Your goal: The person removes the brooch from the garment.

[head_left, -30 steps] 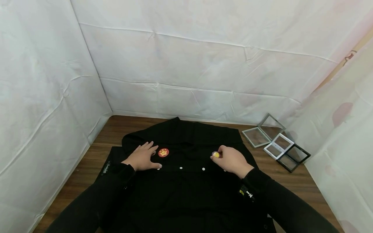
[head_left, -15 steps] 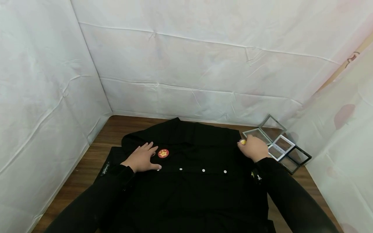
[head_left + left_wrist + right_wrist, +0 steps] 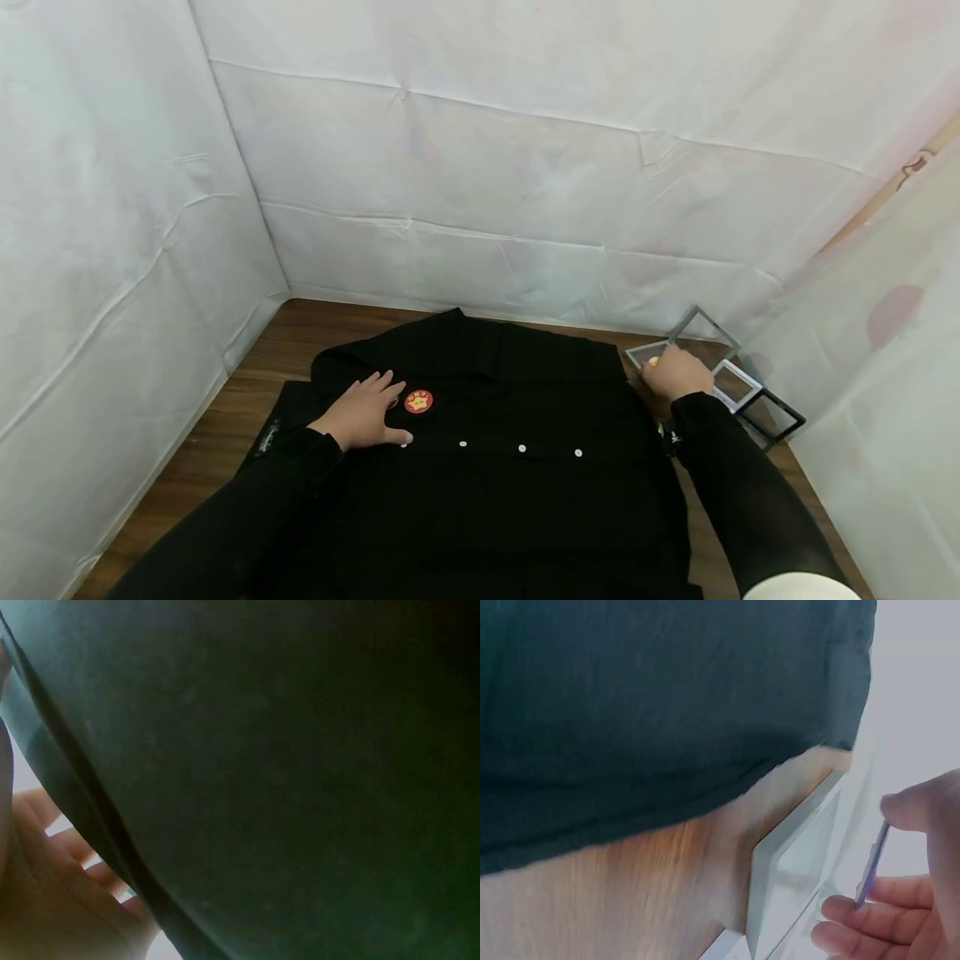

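A black shirt with white buttons lies spread on the wooden table. My left hand rests on its left side with fingers spread, beside a red round badge with a yellow star. Those fingers partly cover another round badge. Between thumb and fingers, my right hand pinches a small round badge with a purple edge and a yellow figure. That hand is over the grey-framed clear case, which stands unfolded; whether the badge touches it I cannot tell.
A white-framed case and a black-framed case lie unfolded beside the grey one, partly behind my right hand and sleeve. White cloth walls enclose the wooden table at the back and sides.
My right hand has carried the small badge from above the shirt's right side, rightward and away from me, to the grey case. My left hand has stayed in place.
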The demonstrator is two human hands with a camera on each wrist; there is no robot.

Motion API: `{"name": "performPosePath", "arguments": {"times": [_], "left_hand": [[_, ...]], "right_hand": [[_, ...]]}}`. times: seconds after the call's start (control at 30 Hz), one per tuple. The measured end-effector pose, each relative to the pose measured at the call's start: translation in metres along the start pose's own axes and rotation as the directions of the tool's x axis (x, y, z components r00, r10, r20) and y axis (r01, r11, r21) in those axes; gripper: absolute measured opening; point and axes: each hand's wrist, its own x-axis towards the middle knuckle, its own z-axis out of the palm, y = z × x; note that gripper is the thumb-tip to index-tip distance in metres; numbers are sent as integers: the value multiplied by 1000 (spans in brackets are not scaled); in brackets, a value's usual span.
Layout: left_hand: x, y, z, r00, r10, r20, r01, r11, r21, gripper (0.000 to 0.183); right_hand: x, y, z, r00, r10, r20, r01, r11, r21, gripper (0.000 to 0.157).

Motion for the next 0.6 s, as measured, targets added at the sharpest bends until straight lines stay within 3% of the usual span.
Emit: {"name": "performPosePath", "arguments": {"times": [0.2, 0.6], "left_hand": [[-3, 1, 4, 1000, -2, 6, 2, 1000, -5, 104], [-3, 4, -1, 1000, 8, 14, -8, 999, 34, 104]], "right_hand": [[20, 16, 14, 998, 46, 45, -45, 999, -9, 39], [17, 15, 8, 993, 88, 80, -85, 995, -42, 47]]}}
